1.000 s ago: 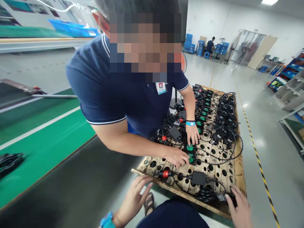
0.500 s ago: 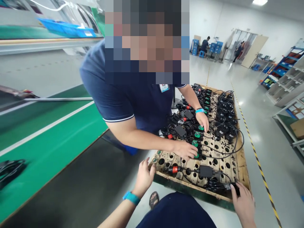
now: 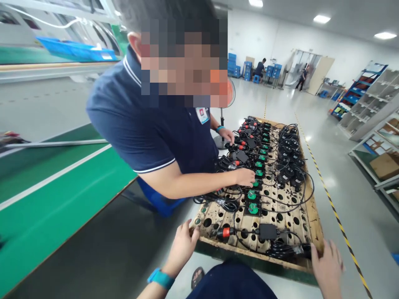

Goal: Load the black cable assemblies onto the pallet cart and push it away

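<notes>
L hand [image 3: 182, 248] fingers loosely curled on the board [image 3: 264, 199] near corner; R hand [image 3: 327, 263] spread flat at its other corner (by coiled cable [image 3: 282, 250]). Board: perforated, worn, w/ black units.

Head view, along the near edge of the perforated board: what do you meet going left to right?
Left hand at the board's corner → red-collared plug → black adapter box → coiled black cable → right hand at the right corner of the perforated board.
</notes>
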{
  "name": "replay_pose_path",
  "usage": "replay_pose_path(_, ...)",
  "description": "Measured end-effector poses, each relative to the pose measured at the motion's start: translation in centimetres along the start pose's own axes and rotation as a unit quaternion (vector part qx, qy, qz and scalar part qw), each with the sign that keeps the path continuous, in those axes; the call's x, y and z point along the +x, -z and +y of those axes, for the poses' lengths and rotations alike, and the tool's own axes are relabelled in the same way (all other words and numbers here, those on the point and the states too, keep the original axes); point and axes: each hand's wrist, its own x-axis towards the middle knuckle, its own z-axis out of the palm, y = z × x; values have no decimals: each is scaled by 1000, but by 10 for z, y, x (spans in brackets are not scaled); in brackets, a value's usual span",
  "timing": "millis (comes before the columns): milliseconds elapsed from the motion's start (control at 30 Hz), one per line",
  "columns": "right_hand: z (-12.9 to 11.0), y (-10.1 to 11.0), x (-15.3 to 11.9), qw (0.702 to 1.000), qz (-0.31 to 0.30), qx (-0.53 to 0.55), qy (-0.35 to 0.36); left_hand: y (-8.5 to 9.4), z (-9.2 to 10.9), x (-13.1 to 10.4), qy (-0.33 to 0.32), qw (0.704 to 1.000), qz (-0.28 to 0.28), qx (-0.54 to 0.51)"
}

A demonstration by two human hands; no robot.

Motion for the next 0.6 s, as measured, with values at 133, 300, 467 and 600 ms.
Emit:
replay_pose_path(133, 33, -9, 12, 974, -172, 38, -144, 9, 3, 15, -19, 996, -5, 92)
replay_pose_path(300, 32, -15, 9, 950, -245, 57, -185, 15, 22, 21, 54, 994, -38, 84)
replay_pose_path(467, 19, -7, -1, 954, -224, 57, -192, 22, 22, 24, 63, 986, -82, 130)
replay_pose_path(600, 13, 0, -4, 948, -238, 63, -204, 30, 25, 26, 68, 979, -122, 149)
